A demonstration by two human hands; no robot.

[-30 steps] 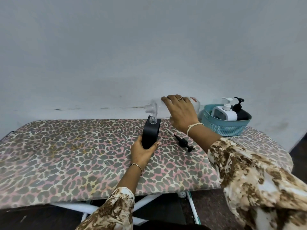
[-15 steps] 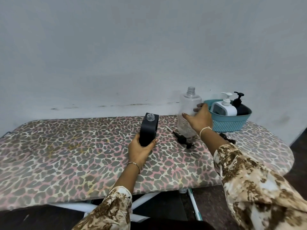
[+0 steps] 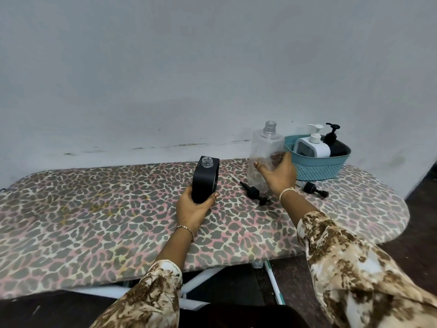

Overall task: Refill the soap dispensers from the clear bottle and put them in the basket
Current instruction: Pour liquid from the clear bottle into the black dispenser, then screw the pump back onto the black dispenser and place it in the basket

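Note:
A black soap dispenser (image 3: 205, 179) stands upright on the leopard-print board with its neck uncapped. My left hand (image 3: 192, 207) grips its lower part. The clear bottle (image 3: 266, 152) stands upright and capless to the right, and my right hand (image 3: 277, 174) is wrapped round its lower right side. A black pump head (image 3: 254, 193) with its tube lies on the board between the two. The teal basket (image 3: 318, 168) at the back right holds a white dispenser (image 3: 312, 146) and a black dispenser (image 3: 334, 144), both with pumps on.
A second black cap or pump piece (image 3: 314, 189) lies in front of the basket. The leopard-print ironing board (image 3: 94, 209) stands against a pale wall; its rounded right end drops off to a dark floor. White metal legs show underneath.
The clear bottle went from lying tilted with its mouth over the black dispenser's neck to standing upright on the board by the basket. My left hand kept hold of the black dispenser.

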